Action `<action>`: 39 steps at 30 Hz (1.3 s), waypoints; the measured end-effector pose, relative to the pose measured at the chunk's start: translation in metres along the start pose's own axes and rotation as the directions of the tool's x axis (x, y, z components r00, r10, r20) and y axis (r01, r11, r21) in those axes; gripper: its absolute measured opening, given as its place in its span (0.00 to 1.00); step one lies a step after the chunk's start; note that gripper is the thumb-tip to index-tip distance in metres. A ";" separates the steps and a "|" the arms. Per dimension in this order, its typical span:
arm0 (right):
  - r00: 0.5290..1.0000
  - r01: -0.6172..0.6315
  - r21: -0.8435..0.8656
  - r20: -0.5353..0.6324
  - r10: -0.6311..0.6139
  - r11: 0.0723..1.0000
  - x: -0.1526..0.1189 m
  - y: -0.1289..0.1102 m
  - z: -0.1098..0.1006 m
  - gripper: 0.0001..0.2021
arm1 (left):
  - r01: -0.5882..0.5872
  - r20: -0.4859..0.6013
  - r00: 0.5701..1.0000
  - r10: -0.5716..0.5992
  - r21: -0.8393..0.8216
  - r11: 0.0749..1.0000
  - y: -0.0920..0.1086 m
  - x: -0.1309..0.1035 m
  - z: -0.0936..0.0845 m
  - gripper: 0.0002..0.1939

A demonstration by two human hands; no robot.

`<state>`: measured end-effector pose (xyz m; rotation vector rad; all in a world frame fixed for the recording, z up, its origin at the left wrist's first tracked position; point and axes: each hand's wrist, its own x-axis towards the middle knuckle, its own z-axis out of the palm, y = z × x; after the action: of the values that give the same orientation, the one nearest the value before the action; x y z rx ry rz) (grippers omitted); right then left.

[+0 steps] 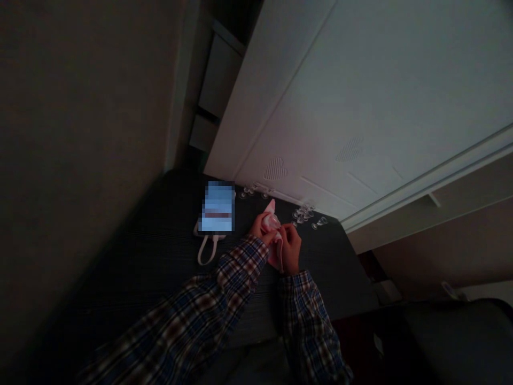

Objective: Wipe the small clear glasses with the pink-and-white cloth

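Observation:
My left hand (262,229) is closed around a small clear glass (272,222) and part of a pink cloth (276,259). One corner of the cloth sticks up above the fingers, and the rest hangs below. Beside it, my right hand (292,243) has its fingers bent and pressed on the cloth close to the glass. Most of the glass is hidden by the fabric and fingers. Just beyond my right hand, several small stemmed glasses (303,213) are grouped on the dark table (180,278). A single one (319,222) lies tilted to their right.
A phone with a lit, blurred screen (217,207) lies left of my hands, with a pale strap loop (207,251). More small glasses (249,190) are along the back edge. A white panel with heart patterns (304,133) rises behind the table. A dark chair (460,339) is at the right.

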<state>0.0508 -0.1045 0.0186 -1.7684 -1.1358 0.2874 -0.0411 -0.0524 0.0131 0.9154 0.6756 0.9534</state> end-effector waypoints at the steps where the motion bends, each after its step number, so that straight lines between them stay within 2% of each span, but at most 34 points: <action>1: 1.000 0.000 -0.004 0.000 0.000 1.000 0.000 0.000 0.000 0.13 | 0.005 -0.005 1.000 -0.005 0.005 1.000 0.001 -0.001 0.000 0.27; 12: 0.999 -0.041 0.016 0.014 0.040 0.999 0.001 0.004 0.001 0.14 | 0.020 -0.029 0.999 -0.019 0.027 0.999 0.005 -0.003 0.000 0.26; 18: 0.993 -0.025 0.075 0.119 0.016 0.997 0.000 0.002 0.003 0.12 | -0.008 -0.057 0.998 0.010 0.035 0.999 0.000 0.001 -0.002 0.25; 24: 0.992 -0.022 0.036 0.128 0.018 0.999 0.000 0.002 0.002 0.13 | -0.002 -0.053 0.999 0.004 0.039 0.999 -0.002 0.002 -0.002 0.25; 39: 0.985 -0.064 0.102 0.166 0.046 0.993 0.002 0.003 0.003 0.14 | 0.006 -0.096 0.995 0.001 0.071 0.997 -0.002 0.002 -0.003 0.24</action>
<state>0.0511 -0.1015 0.0149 -1.7074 -1.1651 0.5255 -0.0414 -0.0499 0.0101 0.9358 0.7963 0.9811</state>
